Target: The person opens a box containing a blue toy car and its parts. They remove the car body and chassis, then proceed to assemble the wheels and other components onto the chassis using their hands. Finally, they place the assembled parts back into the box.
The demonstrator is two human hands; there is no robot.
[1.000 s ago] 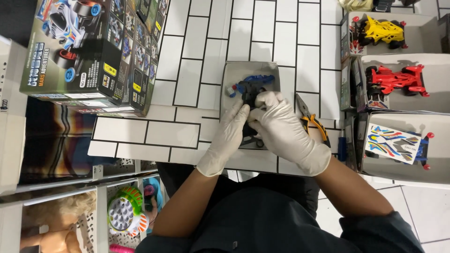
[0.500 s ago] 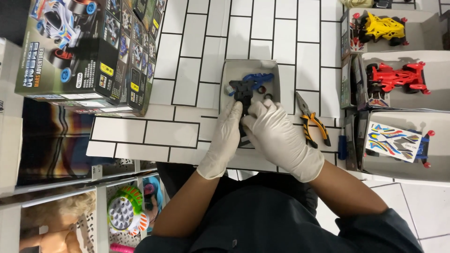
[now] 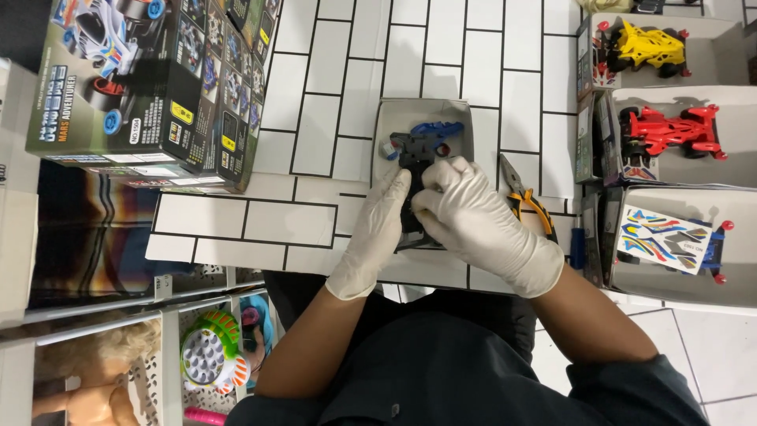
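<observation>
A stack of toy car boxes (image 3: 150,87) sits far left. Your gloved left hand (image 3: 377,233) and right hand (image 3: 477,225) both clasp the black toy car chassis (image 3: 416,170) over the shallow grey tray (image 3: 386,118) on the tiled board. Just right lie orange-handled pliers (image 3: 524,201), then the red car (image 3: 670,130).

white-gloved hands (image 3: 441,221) on a black plastic toy-car chassis (image 3: 415,162) with blue parts; white brick-patterned counter (image 3: 315,118) with black lines.

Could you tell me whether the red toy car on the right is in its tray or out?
In: the red toy car lies inside its open grey tray.
</observation>
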